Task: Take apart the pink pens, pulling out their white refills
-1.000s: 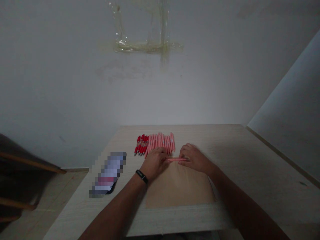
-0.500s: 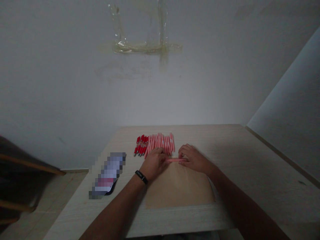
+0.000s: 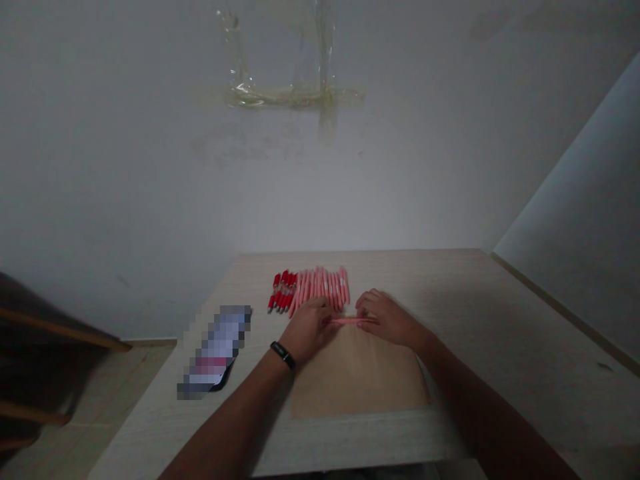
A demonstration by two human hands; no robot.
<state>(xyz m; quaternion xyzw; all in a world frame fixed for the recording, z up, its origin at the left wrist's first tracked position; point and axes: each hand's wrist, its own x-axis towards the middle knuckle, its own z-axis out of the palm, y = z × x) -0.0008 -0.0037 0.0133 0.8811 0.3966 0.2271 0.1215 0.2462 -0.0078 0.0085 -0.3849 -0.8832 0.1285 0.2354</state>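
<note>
A pink pen (image 3: pixel 350 321) lies crosswise between my hands, above the far edge of a brown paper sheet or envelope (image 3: pixel 360 380). My left hand (image 3: pixel 311 323), with a black band (image 3: pixel 283 355) at its wrist, is closed on the pen's left end. At the other end, my right hand (image 3: pixel 385 317) pinches the pen between thumb and fingers. Just beyond my hands is a row of several pink pens (image 3: pixel 320 283), side by side. Several red pens with silvery tips (image 3: pixel 283 292) continue that row on the left. My left hand partly hides the row's near ends.
A phone (image 3: pixel 217 350) with a blurred screen lies on the left of the pale wooden table (image 3: pixel 500 347). Behind the table rises a grey wall (image 3: pixel 400 167) with strips of clear tape (image 3: pixel 280 99). Dark furniture with wooden bars (image 3: pixel 45 327) stands on the floor at left.
Hardly anything differs. Both hands keep hold of the pink pen in nearly the same place, with only slight finger movement.
</note>
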